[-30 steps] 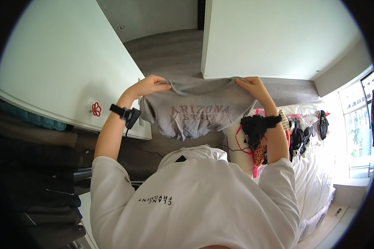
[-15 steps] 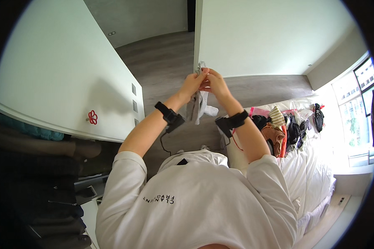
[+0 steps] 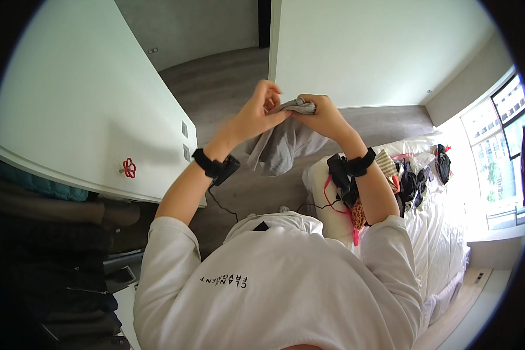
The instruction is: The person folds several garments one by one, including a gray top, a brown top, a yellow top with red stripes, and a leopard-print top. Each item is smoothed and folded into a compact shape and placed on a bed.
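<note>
A soft grey garment (image 3: 280, 153) hangs in folds in front of me; its exact kind does not show. My right hand (image 3: 324, 116) is closed on its bunched upper edge, fingers wrapped over the fabric. On the other side my left hand (image 3: 255, 114) has its fingers raised and apart from the thumb. That thumb lies against the garment's top edge, near the right hand. Part of the cloth falls behind my left hand and wrist. Each wrist wears a black strap with a small dark device, and a thin cable runs from each.
A white cabinet door with a red flower-shaped knob (image 3: 129, 168) stands open at left, dark clothes (image 3: 52, 251) hanging below it. At right, a bed with white covering (image 3: 434, 251) bears a pile of mixed clothes (image 3: 411, 184). A white wall panel (image 3: 367, 52) rises ahead; a window (image 3: 496, 157) is far right.
The grey garment has spread wider and hangs more openly. My hands have moved apart: the right one went rightward, and the left one's fingers lifted off the cloth.
</note>
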The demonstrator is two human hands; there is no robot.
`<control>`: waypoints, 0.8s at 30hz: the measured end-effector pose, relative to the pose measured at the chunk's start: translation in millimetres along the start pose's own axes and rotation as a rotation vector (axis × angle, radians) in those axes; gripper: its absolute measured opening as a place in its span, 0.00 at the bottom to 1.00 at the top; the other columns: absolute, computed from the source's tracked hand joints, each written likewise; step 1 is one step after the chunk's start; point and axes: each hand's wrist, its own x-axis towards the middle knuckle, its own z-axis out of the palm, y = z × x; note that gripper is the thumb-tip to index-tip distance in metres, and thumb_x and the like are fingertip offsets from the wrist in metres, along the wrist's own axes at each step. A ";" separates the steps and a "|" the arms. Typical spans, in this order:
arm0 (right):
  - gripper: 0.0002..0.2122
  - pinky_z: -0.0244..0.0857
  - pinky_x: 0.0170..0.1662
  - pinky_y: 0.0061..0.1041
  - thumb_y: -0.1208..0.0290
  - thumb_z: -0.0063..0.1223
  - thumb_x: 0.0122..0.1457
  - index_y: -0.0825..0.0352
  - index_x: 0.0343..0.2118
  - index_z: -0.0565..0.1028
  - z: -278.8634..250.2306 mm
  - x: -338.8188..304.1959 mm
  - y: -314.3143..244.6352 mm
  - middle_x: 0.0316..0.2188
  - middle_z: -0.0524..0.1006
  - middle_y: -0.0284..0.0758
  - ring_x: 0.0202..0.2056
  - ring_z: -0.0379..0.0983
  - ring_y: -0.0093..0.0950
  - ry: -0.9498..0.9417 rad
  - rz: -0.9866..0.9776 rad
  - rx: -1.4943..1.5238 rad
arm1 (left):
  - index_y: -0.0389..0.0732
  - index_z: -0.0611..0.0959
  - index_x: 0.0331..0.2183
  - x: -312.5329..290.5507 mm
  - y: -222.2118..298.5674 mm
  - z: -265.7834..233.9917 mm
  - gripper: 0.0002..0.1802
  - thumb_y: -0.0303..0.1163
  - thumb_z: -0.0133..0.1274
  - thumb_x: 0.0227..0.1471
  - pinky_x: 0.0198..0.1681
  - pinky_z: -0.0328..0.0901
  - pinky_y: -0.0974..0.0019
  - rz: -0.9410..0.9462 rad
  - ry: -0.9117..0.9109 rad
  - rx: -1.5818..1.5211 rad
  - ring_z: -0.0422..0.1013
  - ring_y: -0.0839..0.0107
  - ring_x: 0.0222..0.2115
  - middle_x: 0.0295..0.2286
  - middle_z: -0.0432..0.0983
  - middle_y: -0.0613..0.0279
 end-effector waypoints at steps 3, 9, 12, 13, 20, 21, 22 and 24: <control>0.07 0.65 0.33 0.23 0.74 0.61 0.54 0.71 0.33 0.77 -2.2 -6.1 -1.1 0.23 0.76 0.33 0.27 0.65 0.18 0.063 -0.027 0.058 | 0.43 0.65 0.42 -30.4 -15.9 2.5 0.20 0.25 0.58 0.51 0.35 0.62 0.69 0.195 0.118 0.328 0.67 0.71 0.32 0.36 0.70 0.63; 0.09 0.64 0.32 0.23 0.70 0.61 0.55 0.71 0.32 0.77 -21.1 -24.8 -23.7 0.20 0.73 0.34 0.25 0.63 0.20 0.128 -0.055 0.009 | 0.38 0.74 0.36 -56.5 -41.3 19.1 0.12 0.21 0.53 0.46 0.42 0.64 0.58 0.433 0.157 0.769 0.68 0.53 0.41 0.42 0.71 0.52; 0.09 0.65 0.32 0.25 0.69 0.61 0.55 0.71 0.33 0.78 -30.5 -42.7 -37.3 0.21 0.75 0.36 0.24 0.66 0.22 0.161 0.031 -0.008 | 0.37 0.78 0.37 -49.0 -37.9 31.7 0.13 0.25 0.55 0.45 0.43 0.63 0.55 0.340 0.164 0.724 0.68 0.52 0.42 0.43 0.70 0.52; 0.10 0.65 0.32 0.26 0.68 0.61 0.55 0.70 0.33 0.78 -32.7 -49.7 -41.2 0.21 0.76 0.37 0.24 0.68 0.24 0.186 0.047 -0.005 | 0.37 0.79 0.37 -45.9 -35.4 36.5 0.13 0.28 0.56 0.45 0.44 0.63 0.54 0.347 0.150 0.688 0.68 0.53 0.42 0.43 0.70 0.53; 0.15 0.68 0.32 0.33 0.57 0.59 0.54 0.65 0.36 0.81 -61.8 -113.1 -58.1 0.23 0.78 0.43 0.26 0.74 0.43 0.509 0.458 -0.445 | 0.33 0.78 0.39 -8.2 -38.8 102.8 0.16 0.25 0.55 0.44 0.43 0.63 0.53 0.372 -0.061 0.528 0.68 0.52 0.42 0.42 0.72 0.51; 0.16 0.67 0.31 0.33 0.55 0.58 0.55 0.64 0.35 0.81 -68.8 -125.6 -58.2 0.22 0.77 0.43 0.26 0.75 0.43 0.533 0.541 -0.517 | 0.33 0.78 0.39 0.7 -40.5 113.8 0.16 0.24 0.54 0.44 0.42 0.63 0.53 0.415 -0.088 0.525 0.68 0.52 0.41 0.41 0.72 0.51; 0.17 0.67 0.30 0.33 0.55 0.59 0.54 0.66 0.34 0.81 -77.9 -139.8 -57.8 0.21 0.77 0.43 0.26 0.75 0.42 0.576 0.598 -0.512 | 0.33 0.78 0.39 11.6 -41.5 123.8 0.15 0.22 0.52 0.44 0.41 0.63 0.53 0.454 -0.109 0.522 0.69 0.52 0.40 0.40 0.73 0.50; 0.18 0.67 0.29 0.32 0.54 0.60 0.54 0.69 0.33 0.80 -101.2 -172.0 -55.9 0.21 0.77 0.44 0.25 0.75 0.42 0.586 0.703 -0.529 | 0.33 0.78 0.38 38.1 -39.0 142.5 0.15 0.18 0.50 0.43 0.39 0.64 0.54 0.482 -0.146 0.477 0.70 0.51 0.37 0.36 0.74 0.49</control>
